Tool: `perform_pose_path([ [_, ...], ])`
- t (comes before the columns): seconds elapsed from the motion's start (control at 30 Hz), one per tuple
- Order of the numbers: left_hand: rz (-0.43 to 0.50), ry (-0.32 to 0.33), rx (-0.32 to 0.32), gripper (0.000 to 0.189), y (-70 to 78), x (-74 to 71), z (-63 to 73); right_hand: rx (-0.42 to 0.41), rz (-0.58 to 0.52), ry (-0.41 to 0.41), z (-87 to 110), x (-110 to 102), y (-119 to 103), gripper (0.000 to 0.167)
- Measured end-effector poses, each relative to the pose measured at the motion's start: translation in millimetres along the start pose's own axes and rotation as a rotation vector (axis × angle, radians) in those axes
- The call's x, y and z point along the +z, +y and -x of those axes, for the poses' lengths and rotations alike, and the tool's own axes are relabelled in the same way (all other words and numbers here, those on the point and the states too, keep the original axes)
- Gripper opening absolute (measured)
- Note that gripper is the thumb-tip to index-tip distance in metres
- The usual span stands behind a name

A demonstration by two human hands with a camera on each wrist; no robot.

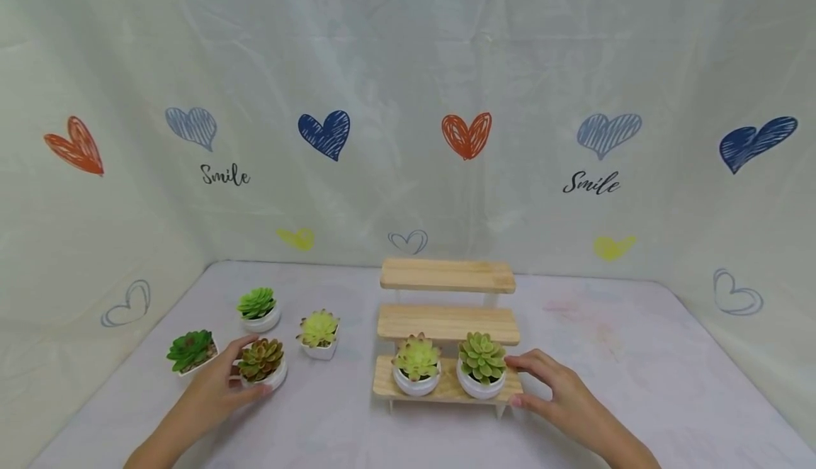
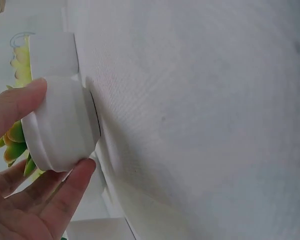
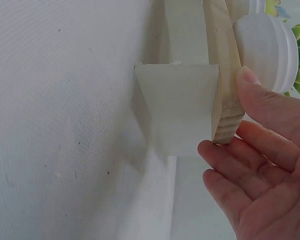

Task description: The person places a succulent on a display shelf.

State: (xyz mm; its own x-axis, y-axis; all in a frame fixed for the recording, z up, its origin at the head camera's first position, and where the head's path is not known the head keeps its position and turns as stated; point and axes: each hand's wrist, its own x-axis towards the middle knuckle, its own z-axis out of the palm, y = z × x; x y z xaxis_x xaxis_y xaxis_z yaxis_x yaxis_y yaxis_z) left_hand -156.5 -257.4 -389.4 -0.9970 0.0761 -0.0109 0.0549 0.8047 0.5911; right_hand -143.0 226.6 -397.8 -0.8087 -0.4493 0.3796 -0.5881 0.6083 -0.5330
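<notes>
My left hand (image 1: 213, 392) grips the round white pot of a brownish-green succulent (image 1: 261, 359) on the left of the table. In the left wrist view, thumb and fingers lie on opposite sides of this white pot (image 2: 62, 127). At the right end of a three-tier wooden display stand (image 1: 446, 319), my right hand (image 1: 564, 398) holds the lowest board (image 3: 222, 95) between thumb and fingers. Two potted succulents stand on that board: a pale one with reddish tips (image 1: 417, 359) and a green one (image 1: 482, 359) close to my right fingers.
Around my left hand stand a dark green succulent (image 1: 191, 351), a bright green one (image 1: 258, 306) behind, and a yellow-green one in a square pot (image 1: 319, 329). The stand's middle tier (image 1: 448, 322) and top tier (image 1: 448, 275) rise behind. A heart-printed curtain (image 1: 395, 65) encloses the table (image 1: 331, 426).
</notes>
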Motion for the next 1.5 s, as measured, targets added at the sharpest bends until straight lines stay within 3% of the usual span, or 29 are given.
perform_pose_path([
  [0.27, -0.008, 0.005, -0.035, 0.088, 1.6, -4.2, 2.0, 0.007, 0.003, -0.002, -0.9, -0.5, -1.3, 0.041],
  [0.5, 0.009, 0.092, 0.011, 0.086, 18.5, -10.5, 9.9, 0.011, -0.007, -0.009, -0.6, -0.1, -1.2, 0.041],
  [0.67, 0.044, 0.157, 0.081, 0.082, 38.3, -12.5, 12.3, 0.018, -0.008, -0.013, -0.8, -0.9, -1.5, 0.041],
  [0.9, 0.076, 0.24, 0.256, 0.072, 76.1, -7.9, 8.1, 0.013, -0.014, -0.012, -0.4, -1.0, -1.0, 0.041],
  [1.23, 0.156, 0.164, 0.353, 0.069, 119.7, 9.4, -10.8, -0.003, -0.013, -0.008, -0.7, 0.5, 0.7, 0.041],
  [1.5, 0.175, 0.14, 0.446, 0.073, 150.6, 24.8, -28.0, -0.004, 0.004, -0.002, -0.9, -0.5, -0.2, 0.041],
])
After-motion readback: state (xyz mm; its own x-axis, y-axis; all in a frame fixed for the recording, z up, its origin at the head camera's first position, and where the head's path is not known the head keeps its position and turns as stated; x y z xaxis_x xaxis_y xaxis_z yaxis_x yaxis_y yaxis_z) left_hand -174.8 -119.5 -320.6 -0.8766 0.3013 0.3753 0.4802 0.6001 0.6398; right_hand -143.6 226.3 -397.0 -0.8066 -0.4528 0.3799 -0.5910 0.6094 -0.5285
